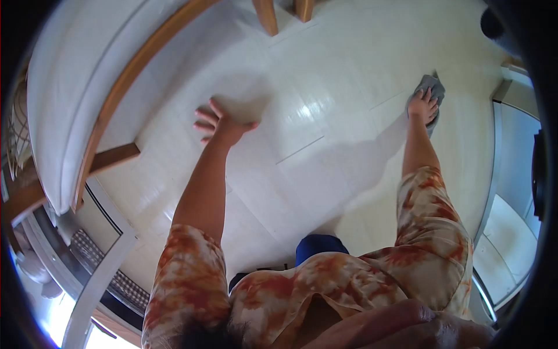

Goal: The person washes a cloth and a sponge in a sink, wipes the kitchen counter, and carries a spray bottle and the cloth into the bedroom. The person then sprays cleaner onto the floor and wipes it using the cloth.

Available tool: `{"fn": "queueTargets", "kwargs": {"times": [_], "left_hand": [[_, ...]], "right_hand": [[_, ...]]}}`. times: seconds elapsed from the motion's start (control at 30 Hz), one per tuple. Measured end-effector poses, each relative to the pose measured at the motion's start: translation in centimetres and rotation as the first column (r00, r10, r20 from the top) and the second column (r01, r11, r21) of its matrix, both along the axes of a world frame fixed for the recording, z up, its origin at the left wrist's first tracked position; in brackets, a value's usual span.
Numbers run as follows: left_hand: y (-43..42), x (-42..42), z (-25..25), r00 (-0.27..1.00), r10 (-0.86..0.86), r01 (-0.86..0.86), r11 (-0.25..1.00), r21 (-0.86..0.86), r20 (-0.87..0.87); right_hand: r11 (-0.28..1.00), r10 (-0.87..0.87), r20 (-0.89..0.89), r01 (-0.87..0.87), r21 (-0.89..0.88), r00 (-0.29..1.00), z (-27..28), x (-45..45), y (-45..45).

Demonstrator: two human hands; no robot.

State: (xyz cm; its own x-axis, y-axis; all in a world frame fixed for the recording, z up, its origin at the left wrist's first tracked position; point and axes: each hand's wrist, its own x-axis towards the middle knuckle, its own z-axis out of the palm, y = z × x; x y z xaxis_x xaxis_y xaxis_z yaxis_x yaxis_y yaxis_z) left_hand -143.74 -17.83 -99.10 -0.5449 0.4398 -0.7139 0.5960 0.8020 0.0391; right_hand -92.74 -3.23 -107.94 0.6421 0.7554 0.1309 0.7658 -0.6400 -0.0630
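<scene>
Over the pale floor point(325, 192), my left hand point(225, 124) has its fingers spread and holds nothing; a shadow lies beside it. Whether it touches the floor I cannot tell. At the right, my right hand point(423, 107) lies on a grey cloth point(433, 86), its fingers spread over the cloth. The cloth is bunched on the floor and sticks out past the fingertips and along the outer side of the hand.
A white piece of furniture with a curved wooden edge point(125, 75) stands at the left. Wooden legs point(265, 16) rise at the top. A glass-panelled frame point(494, 168) is at the right, a dark round object point(492, 24) at the upper right.
</scene>
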Motion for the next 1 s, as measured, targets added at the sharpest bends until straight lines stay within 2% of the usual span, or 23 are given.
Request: {"fn": "queueTargets", "kwargs": {"times": [0.03, 0.1, 0.13, 0.17, 0.23, 0.27, 0.3, 0.33, 0.37, 0.4, 0.43, 0.5, 0.57, 0.63, 0.7, 0.77, 0.83, 0.9, 1.0], "left_hand": [[0.1, 0.1, -0.2, 1.000, -0.011, 0.011, 1.000, -0.006, 0.001], [0.1, 0.2, -0.2, 1.000, 0.012, -0.012, 1.000, -0.003, 0.017], [0.1, 0.5, 0.2, 1.000, 0.019, -0.020, 1.000, 0.004, 0.024], [0.1, 0.5, 0.2, 1.000, 0.010, -0.010, 1.000, 0.011, 0.027], [0.0, 0.4, -0.4, 1.000, 0.021, -0.021, 1.000, 0.004, 0.018], [-0.3, 0.3, -0.8, 1.000, 0.001, -0.001, 1.000, 0.003, 0.016], [-0.3, 0.6, -0.5, 1.000, 0.000, 0.000, 1.000, -0.002, 0.025], [0.0, 0.7, 0.1, 0.998, -0.027, 0.029, 0.999, -0.029, 0.058], [0.4, 0.4, 0.5, 0.995, -0.053, 0.058, 0.996, -0.061, 0.083], [-1.0, -0.3, -2.5, 1.000, -0.017, 0.017, 1.000, -0.022, -0.017], [-1.0, -0.6, -2.1, 0.999, -0.020, 0.019, 0.999, -0.036, -0.025], [-0.6, -0.1, -1.6, 1.000, -0.014, 0.014, 1.000, -0.012, 0.007], [-0.4, 0.0, -1.9, 1.000, -0.019, 0.019, 1.000, -0.014, -0.018], [-0.4, 0.1, -1.7, 0.999, -0.038, 0.037, 0.998, -0.053, -0.023], [-0.5, 0.0, -1.4, 0.999, -0.027, 0.026, 0.998, -0.056, -0.019], [-0.2, 0.0, -1.1, 1.000, -0.021, 0.022, 0.999, -0.034, 0.018], [-0.6, -0.3, -0.9, 0.999, -0.003, 0.004, 1.000, -0.019, 0.044], [-0.5, -0.1, -1.1, 0.999, -0.007, 0.006, 1.000, 0.024, 0.050], [-0.1, 0.1, -0.8, 1.000, -0.010, 0.009, 1.000, 0.013, 0.026]], "right_hand": [[0.990, -0.139, 0.013, 0.139, 0.011, 0.990, 0.3, -1.6, 1.4], [0.989, 0.064, -0.009, -0.065, -0.133, 0.998, 3.0, -6.6, 4.3], [0.891, 0.446, 0.248, -0.401, -0.211, 0.860, -2.7, -6.9, 6.1], [0.796, 0.575, 0.327, -0.605, -0.015, 0.750, -1.7, -13.5, 5.5], [0.593, 0.802, -0.091, -0.805, 0.005, 0.590, 4.1, -26.7, 0.8], [0.473, 0.874, -0.113, -0.881, -0.023, 0.473, 3.8, -31.2, -3.1], [0.021, 0.966, -0.254, -0.993, -0.115, 0.050, 3.8, -34.0, -7.1], [-0.089, 0.906, -0.402, -0.987, 0.132, -0.136, 4.3, -33.4, -9.5], [-0.150, 0.802, -0.488, -0.907, 0.394, -0.345, 4.5, -33.0, -10.6], [-0.150, 0.822, -0.494, -0.945, 0.290, -0.282, 5.0, -31.4, -8.9], [-0.150, 0.841, -0.494, -0.972, 0.181, -0.222, 5.5, -29.1, -6.2], [0.091, 0.901, -0.417, -0.993, -0.079, 0.116, 7.2, -25.0, -0.5], [0.374, 0.894, -0.235, -0.924, -0.082, 0.382, 5.6, -21.9, 5.3], [0.548, 0.827, -0.113, -0.834, -0.062, 0.551, 4.5, -20.1, 10.6], [0.658, 0.738, -0.137, -0.750, -0.065, 0.660, 3.8, -18.8, 15.3], [0.701, 0.707, -0.110, -0.713, -0.015, 0.698, 3.1, -18.1, 17.8], [0.689, 0.720, -0.117, -0.725, 0.003, 0.684, 2.1, -18.6, 16.5], [0.649, 0.759, -0.001, -0.757, 0.072, 0.651, 1.6, -19.3, 13.3], [0.524, 0.852, -0.011, -0.852, 0.017, 0.524, 2.8, -21.9, 2.3]]}}
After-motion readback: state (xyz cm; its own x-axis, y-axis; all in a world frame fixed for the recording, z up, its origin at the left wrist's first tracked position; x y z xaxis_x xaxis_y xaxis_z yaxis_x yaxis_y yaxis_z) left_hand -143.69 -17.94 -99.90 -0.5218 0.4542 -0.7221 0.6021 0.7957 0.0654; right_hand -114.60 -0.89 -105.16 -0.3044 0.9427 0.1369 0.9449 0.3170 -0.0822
